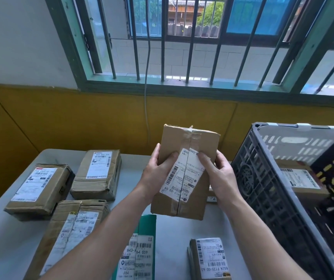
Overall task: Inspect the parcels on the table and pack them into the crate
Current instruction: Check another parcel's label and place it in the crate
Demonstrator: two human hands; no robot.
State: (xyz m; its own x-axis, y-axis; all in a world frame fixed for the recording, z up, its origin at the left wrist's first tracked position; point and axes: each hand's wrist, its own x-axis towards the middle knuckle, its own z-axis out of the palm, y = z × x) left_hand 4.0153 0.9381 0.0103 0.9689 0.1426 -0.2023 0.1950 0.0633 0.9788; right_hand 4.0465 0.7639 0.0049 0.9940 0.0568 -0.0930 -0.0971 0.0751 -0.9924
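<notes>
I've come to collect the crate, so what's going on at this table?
A person holds a cardboard parcel up in both hands, the left hand on its left edge and the right hand on its right, label facing them, apparently checking it. Several other parcels lie on the table. One labelled parcel already sits in the crate at the right.

Premises: a small parcel-handling room, not a dwelling. Evidence: cardboard parcels (93,188) bearing printed shipping labels (99,164) with barcodes lie spread on a plain grey table (174,235). A black slatted plastic crate (263,178) stands at its right with one labelled box inside. Utility finish: yellow-painted lower wall (81,122), white above, a barred window (190,47) facing neighbouring buildings, and a loose cable (146,98) running down from the window.
</notes>
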